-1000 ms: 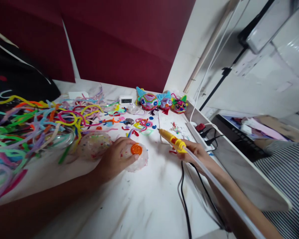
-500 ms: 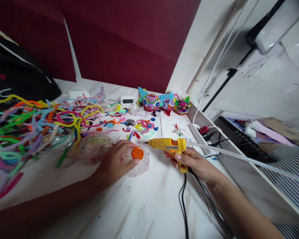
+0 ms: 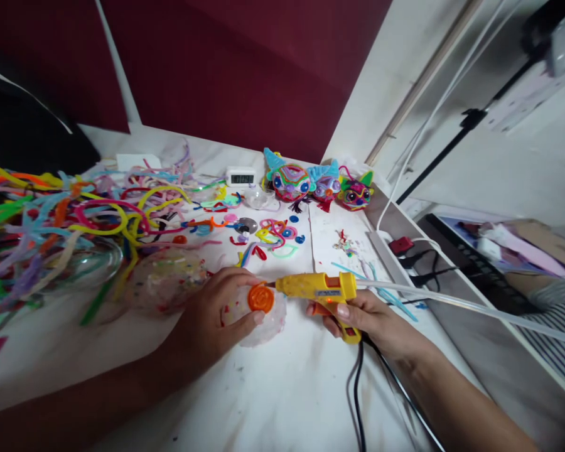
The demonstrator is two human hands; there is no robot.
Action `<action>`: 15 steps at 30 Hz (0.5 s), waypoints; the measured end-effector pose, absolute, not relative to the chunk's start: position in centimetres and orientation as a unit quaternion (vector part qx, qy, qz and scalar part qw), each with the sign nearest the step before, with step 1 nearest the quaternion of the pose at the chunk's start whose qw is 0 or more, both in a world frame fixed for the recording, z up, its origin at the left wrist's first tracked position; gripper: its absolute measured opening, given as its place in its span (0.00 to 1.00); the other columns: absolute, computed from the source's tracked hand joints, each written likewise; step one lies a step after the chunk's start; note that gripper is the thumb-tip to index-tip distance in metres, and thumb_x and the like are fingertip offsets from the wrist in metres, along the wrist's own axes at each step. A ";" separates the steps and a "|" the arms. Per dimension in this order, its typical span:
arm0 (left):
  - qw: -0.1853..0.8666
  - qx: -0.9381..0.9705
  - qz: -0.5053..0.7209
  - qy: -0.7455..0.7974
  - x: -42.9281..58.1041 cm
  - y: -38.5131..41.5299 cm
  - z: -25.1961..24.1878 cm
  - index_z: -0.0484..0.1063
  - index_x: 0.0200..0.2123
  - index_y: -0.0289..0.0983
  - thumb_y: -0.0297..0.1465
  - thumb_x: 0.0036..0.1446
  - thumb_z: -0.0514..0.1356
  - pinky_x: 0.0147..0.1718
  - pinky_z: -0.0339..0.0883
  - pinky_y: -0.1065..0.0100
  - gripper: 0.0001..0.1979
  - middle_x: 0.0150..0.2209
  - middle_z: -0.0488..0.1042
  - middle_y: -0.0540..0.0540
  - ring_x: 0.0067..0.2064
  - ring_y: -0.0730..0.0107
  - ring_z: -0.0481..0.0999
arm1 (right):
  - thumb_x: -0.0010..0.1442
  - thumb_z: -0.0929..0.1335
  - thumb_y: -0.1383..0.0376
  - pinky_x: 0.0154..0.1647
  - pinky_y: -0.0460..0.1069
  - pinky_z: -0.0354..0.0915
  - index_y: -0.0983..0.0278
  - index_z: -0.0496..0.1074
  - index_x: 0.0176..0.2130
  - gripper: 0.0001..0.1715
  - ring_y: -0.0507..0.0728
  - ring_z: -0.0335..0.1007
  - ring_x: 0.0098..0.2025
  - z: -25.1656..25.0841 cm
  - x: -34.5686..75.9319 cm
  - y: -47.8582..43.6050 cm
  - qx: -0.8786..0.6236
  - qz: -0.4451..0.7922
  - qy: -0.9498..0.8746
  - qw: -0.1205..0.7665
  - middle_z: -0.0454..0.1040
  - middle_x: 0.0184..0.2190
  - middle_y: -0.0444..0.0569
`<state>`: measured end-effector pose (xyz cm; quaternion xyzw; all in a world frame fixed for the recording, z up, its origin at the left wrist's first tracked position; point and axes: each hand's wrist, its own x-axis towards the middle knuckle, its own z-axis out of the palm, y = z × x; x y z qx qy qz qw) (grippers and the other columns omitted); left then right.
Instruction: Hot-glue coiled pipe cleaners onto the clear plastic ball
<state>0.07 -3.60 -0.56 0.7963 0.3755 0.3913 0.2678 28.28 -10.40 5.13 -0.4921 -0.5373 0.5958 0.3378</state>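
Observation:
My left hand (image 3: pixel 221 307) is closed around the side of a clear plastic dome (image 3: pixel 263 329) speckled with coloured bits. On top of the dome sits an orange pipe-cleaner spiral (image 3: pixel 260 299), with my thumb close to its lower edge. In my right hand (image 3: pixel 358 312) is a yellow glue gun (image 3: pixel 320 287), fingers wrapped round its handle by the orange trigger. Its nozzle points left and reaches the upper right edge of the spiral; whether it touches cannot be made out. A long clear glue stick (image 3: pixel 433 300) juts from its back.
Tangled pipe cleaners (image 3: pixel 61 220) cover the left side, near another speckled dome (image 3: pixel 164 276). Small coiled pieces (image 3: pixel 282 232) lie ahead. Finished mask-like figures (image 3: pixel 292 182) and a digital clock (image 3: pixel 241 177) stand at the back. A power strip (image 3: pixel 390 257) and black cable (image 3: pixel 359 389) are on the right.
The glue gun's nozzle has come left and down to the orange spiral's edge. My left hand still holds the dome. The camera view has shifted slightly.

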 end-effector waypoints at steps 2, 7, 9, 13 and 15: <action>0.269 0.797 0.389 0.375 0.0 -3.6 -0.8 0.74 0.50 0.44 0.36 0.59 0.62 0.55 0.73 0.62 0.16 0.52 0.76 0.47 0.54 0.58 0.77 | 0.60 0.73 0.40 0.28 0.47 0.54 0.67 0.81 0.40 0.32 0.50 0.59 0.26 5.0 28.2 -10.2 -0.486 0.606 -0.526 0.345 0.71 0.25 0.44; 0.275 0.798 0.385 0.374 -0.1 -3.8 -1.0 0.74 0.51 0.44 0.38 0.60 0.63 0.55 0.72 0.63 0.16 0.53 0.75 0.47 0.55 0.59 0.76 | 0.61 0.72 0.40 0.29 0.48 0.55 0.68 0.82 0.39 0.33 0.51 0.61 0.27 5.0 28.0 -10.0 -0.479 0.618 -0.521 0.342 0.71 0.26 0.46; 0.276 0.795 0.383 0.380 0.0 -3.8 -0.9 0.75 0.51 0.43 0.39 0.60 0.63 0.56 0.72 0.61 0.16 0.53 0.76 0.47 0.55 0.57 0.76 | 0.61 0.71 0.39 0.29 0.48 0.55 0.69 0.82 0.40 0.34 0.52 0.59 0.27 5.0 28.0 -10.0 -0.480 0.617 -0.528 0.332 0.71 0.25 0.46; 0.281 0.792 0.379 0.387 0.0 -3.8 -0.7 0.75 0.50 0.43 0.39 0.59 0.63 0.55 0.73 0.61 0.17 0.53 0.76 0.46 0.55 0.55 0.76 | 0.63 0.70 0.39 0.29 0.48 0.53 0.68 0.82 0.43 0.35 0.52 0.58 0.26 4.8 28.0 -9.9 -0.478 0.621 -0.533 0.320 0.70 0.25 0.45; 0.282 0.791 0.378 0.391 0.1 -3.8 -0.7 0.75 0.50 0.44 0.41 0.59 0.63 0.55 0.74 0.60 0.17 0.53 0.77 0.46 0.54 0.55 0.77 | 0.63 0.70 0.39 0.29 0.48 0.53 0.68 0.82 0.41 0.34 0.51 0.58 0.26 4.8 28.0 -9.9 -0.478 0.622 -0.531 0.320 0.70 0.25 0.46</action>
